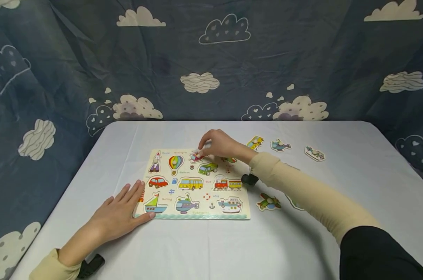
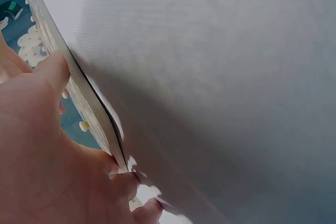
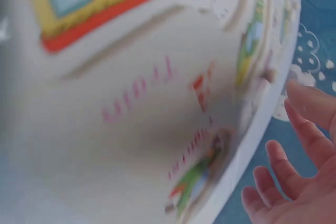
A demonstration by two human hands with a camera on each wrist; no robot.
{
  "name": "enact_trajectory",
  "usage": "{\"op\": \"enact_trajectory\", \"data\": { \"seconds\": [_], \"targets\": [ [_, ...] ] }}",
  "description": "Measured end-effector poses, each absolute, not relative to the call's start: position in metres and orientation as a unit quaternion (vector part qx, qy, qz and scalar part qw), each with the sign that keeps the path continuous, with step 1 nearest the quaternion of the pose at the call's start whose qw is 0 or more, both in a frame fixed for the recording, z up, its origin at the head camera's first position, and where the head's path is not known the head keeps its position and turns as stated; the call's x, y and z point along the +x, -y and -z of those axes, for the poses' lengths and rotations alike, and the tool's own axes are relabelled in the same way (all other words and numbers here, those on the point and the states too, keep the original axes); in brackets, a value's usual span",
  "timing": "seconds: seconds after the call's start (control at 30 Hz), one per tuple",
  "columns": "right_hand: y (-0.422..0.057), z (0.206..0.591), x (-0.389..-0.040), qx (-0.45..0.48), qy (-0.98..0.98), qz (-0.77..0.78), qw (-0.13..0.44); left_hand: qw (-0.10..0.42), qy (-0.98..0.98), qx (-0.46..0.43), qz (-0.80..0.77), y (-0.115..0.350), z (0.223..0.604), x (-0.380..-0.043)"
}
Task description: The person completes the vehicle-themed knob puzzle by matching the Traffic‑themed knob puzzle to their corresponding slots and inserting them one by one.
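Note:
A wooden puzzle board (image 1: 206, 198) with vehicle pictures lies on the table. My right hand (image 1: 220, 146) reaches over its far edge, thumb and forefinger pinching a red helicopter puzzle piece (image 1: 196, 157) at the helicopter's spot. Seen from the right wrist, the right hand (image 3: 294, 177) is at the board's far edge, its other fingers loosely bent. My left hand (image 1: 118, 214) rests along the board's left edge with fingers spread and the thumb on the near corner. In the left wrist view the left thumb (image 2: 55, 72) lies against the board's edge (image 2: 100, 119).
Right of the board lie loose pieces: a yellow vehicle (image 1: 255, 142), a blue submarine (image 1: 280, 146), a ship (image 1: 315, 154) and a green plane (image 1: 269, 202). Another piece (image 1: 294, 203) is partly hidden under the right sleeve (image 1: 313, 190). A cloud-patterned cloth (image 1: 211, 58) hangs behind the table.

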State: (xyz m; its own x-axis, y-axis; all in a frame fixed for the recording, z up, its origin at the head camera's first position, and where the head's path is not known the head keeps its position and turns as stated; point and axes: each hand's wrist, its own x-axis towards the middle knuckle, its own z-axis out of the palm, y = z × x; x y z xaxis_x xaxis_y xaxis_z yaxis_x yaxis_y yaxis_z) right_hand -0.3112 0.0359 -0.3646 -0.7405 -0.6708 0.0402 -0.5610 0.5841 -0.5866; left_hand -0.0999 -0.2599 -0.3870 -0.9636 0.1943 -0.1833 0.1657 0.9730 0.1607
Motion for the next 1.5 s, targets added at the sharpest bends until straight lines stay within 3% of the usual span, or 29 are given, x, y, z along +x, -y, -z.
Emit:
{"op": "enact_trajectory", "data": {
  "seconds": [0.37, 1.5],
  "targets": [
    [-0.078, 0.342, -0.309, -0.304, -0.891, 0.328, 0.085, 0.125, -0.986, 0.074, -0.082, 0.254, 0.378, -0.102],
    [-0.241, 0.312, -0.27, -0.207, -0.904, 0.375, 0.013, 0.118, -0.984, 0.054, -0.123, 0.24, 0.378, -0.107]
  ]
}}
